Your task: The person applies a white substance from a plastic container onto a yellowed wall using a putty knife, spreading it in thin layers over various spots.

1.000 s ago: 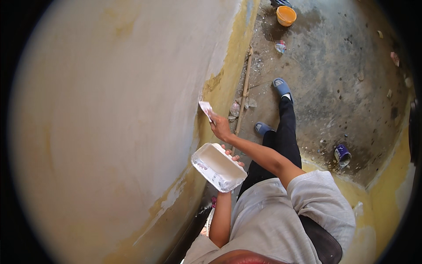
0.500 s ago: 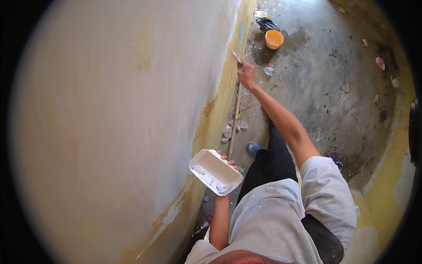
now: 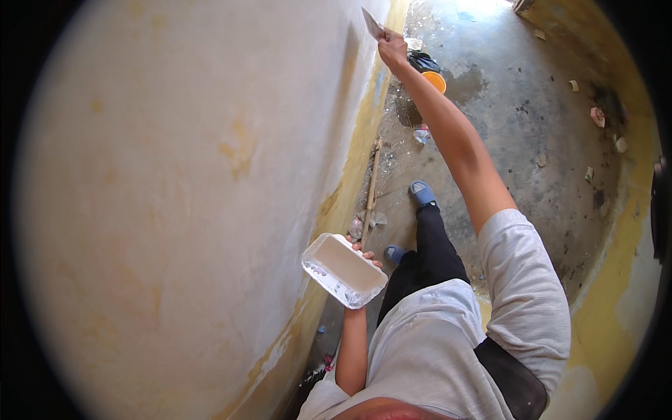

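My left hand (image 3: 368, 256) grips the far right side of a white rectangular plastic tray (image 3: 346, 271), holding it tilted close to the wall. White paste is smeared along the tray's near edge. At the end of my stretched-out arm, my right hand (image 3: 393, 50) is closed round a putty knife (image 3: 373, 24). The knife's blade points up and left, over the far part of the wall (image 3: 210, 196); whether it touches the surface I cannot tell. This wall has a whitish coat with yellowish patches and a bare yellow strip low down.
An orange bucket (image 3: 435, 81) stands beyond my right forearm, partly hidden by it, next to a black plastic bag (image 3: 423, 61). Along the wall's foot lies a wooden pole (image 3: 373, 175) among scraps. Rubble bits (image 3: 597, 117) dot the floor at right, before another yellow wall (image 3: 616, 259).
My right hand has moved farther away and up along the wall with the putty knife. One foot has stepped forward. The tray stays nearly in place in my left hand.
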The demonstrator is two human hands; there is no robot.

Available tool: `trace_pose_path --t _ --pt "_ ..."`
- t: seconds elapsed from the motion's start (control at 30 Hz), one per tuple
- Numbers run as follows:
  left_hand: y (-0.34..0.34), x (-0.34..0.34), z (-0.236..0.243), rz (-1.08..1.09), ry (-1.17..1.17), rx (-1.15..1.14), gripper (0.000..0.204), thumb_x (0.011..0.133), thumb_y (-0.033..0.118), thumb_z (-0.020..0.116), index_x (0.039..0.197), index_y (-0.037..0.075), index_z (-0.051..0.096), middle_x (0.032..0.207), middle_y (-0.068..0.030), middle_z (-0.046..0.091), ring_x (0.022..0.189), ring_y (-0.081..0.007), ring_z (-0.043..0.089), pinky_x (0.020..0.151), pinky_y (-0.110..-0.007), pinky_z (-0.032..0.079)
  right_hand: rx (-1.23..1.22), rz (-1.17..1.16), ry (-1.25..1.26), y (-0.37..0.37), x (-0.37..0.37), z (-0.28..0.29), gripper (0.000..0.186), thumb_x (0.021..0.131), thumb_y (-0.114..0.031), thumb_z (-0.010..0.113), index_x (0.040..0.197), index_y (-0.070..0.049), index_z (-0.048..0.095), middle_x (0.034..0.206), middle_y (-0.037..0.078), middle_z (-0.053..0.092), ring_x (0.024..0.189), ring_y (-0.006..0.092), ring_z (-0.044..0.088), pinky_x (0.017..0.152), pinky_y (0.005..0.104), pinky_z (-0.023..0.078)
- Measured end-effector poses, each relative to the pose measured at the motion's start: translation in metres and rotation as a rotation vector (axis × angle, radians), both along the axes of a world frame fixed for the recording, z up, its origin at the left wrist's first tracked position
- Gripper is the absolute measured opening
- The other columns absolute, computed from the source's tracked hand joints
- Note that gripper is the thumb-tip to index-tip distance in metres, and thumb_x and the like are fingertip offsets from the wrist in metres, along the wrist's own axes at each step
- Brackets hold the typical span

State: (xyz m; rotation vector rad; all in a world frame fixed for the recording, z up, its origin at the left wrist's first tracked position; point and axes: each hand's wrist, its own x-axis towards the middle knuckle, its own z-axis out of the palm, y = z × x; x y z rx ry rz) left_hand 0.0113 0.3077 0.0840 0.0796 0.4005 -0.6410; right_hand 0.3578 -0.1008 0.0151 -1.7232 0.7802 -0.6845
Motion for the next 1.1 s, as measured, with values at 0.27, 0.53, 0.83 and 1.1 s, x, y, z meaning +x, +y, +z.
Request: trace_pose_path --t 0.27,0.53,0.83,1.1 --pt "0.002 -0.006 0.000 0.030 0.045 0.032 0.061 0.089 0.048 0.052 0.141 0.019 0.037 0.116 -0.0031 0.052 0.103 -0.0257 0.048 0.092 -0.048 0.037 -0.081 -0.031 -0.082 0.068 -0.009 -0.012 0.028 0.086 -0.019 0.057 0.112 -0.012 0.067 0.074 0.013 0.066 0.056 0.0131 0.055 0.053 0.0320 0.043" --pt "0.009 -0.007 -0.002 -0.012 0.051 0.118 0.056 0.091 0.044 0.051 0.140 0.019 0.039 0.118 -0.0047 0.054 0.102 -0.0254 0.051 0.092 -0.046 0.038 0.024 0.164 -0.210 0.228 -0.127 -0.042 0.044 0.079 0.002 0.056 0.122 -0.009 0.060 0.120 0.016 0.058 0.106 0.0311 0.060 0.090 0.0345 0.049" --pt "0.022 -0.015 0.002 0.002 0.090 0.176 0.054 0.093 0.041 0.049 0.140 0.017 0.038 0.121 -0.0053 0.054 0.108 -0.0269 0.052 0.095 -0.047 0.038 0.318 0.767 0.270 0.338 -0.269 -0.055 0.031 0.081 -0.007 0.056 0.110 -0.009 0.065 0.095 0.022 0.065 0.084 0.0335 0.066 0.075 0.0389 0.050" --pt "0.022 -0.015 -0.011 -0.060 -0.131 0.130 0.054 0.094 0.040 0.048 0.142 0.017 0.035 0.122 -0.0056 0.055 0.108 -0.0275 0.052 0.096 -0.050 0.038 0.183 0.353 0.146 0.227 -0.281 -0.098 0.025 0.085 -0.008 0.055 0.109 -0.004 0.062 0.069 0.012 0.061 0.061 0.0119 0.054 0.057 0.0313 0.044"
